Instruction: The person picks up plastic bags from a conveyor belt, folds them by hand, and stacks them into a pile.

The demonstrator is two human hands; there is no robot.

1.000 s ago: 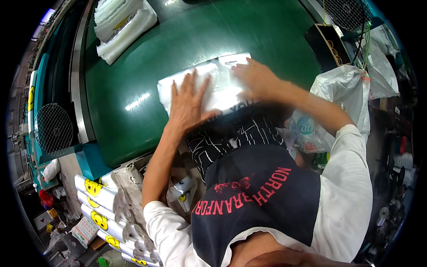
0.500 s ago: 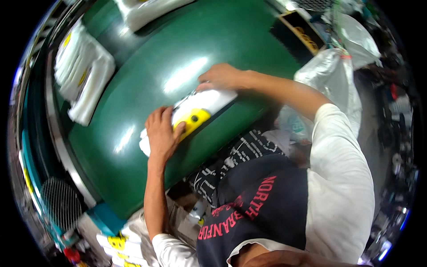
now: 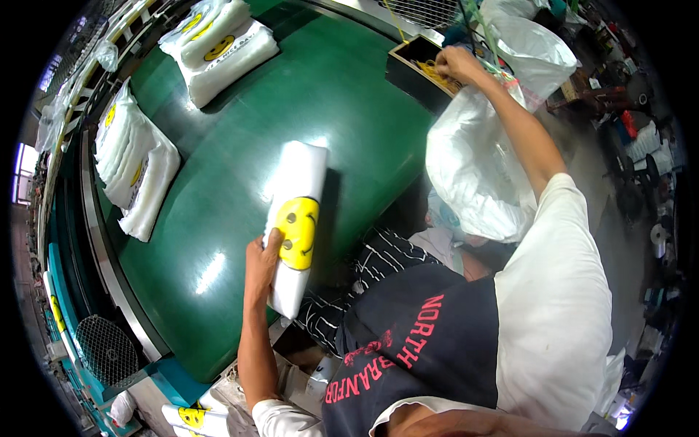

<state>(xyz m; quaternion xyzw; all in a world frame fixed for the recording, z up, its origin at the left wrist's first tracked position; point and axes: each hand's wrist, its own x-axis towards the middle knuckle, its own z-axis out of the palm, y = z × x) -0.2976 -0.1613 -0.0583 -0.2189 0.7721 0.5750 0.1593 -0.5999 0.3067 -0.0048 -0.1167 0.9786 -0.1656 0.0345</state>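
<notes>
My left hand grips the lower part of a folded bundle of white plastic bags, thumb across its front. The bundle is long and narrow, with a yellow smiley face printed on it, and is tilted over the green table. Far to the right, my right hand is at a dark open box, its fingers bent together above the yellow rubber bands inside. Whatever those fingers pinch is hidden.
Two stacks of white smiley-printed bags, one at the back and one at the left, lie on the green table. A large white sack hangs beside the right edge. A wire-guarded fan stands lower left.
Both hands were on the bundle lying on the table. My right hand has left it for the box at the far right; my left has turned the bundle more upright.
</notes>
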